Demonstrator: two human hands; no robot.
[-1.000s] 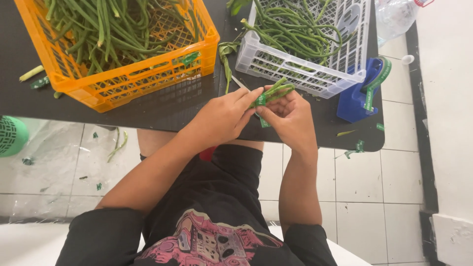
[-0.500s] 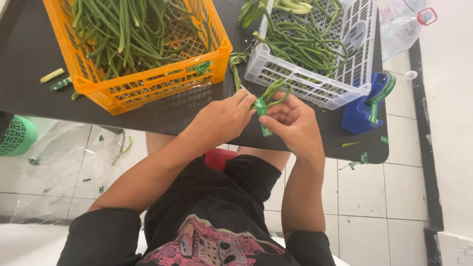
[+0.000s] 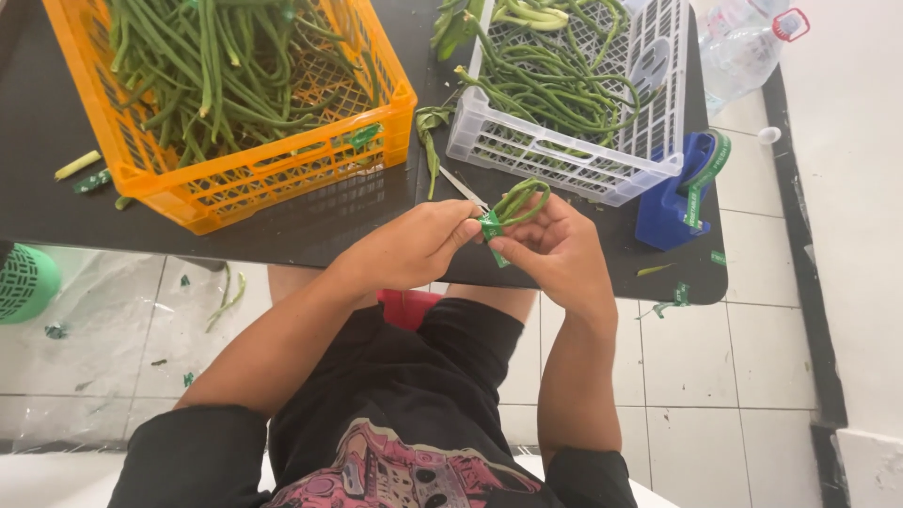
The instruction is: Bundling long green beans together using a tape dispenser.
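Head view: we see a looped bundle of green beans (image 3: pixel 520 201) wrapped with green tape (image 3: pixel 491 229), pinched between our left hand (image 3: pixel 414 246) and right hand (image 3: pixel 555 249), both closed on it above the black table's (image 3: pixel 310 226) edge. White tiled floor (image 3: pixel 734 376) lies below.

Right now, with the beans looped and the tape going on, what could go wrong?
The looped beans are pinched only by fingertips of both hands, left hand, right hand; they might spring open. The short tape could stick to a finger. The white crate sits close behind and could be nudged.
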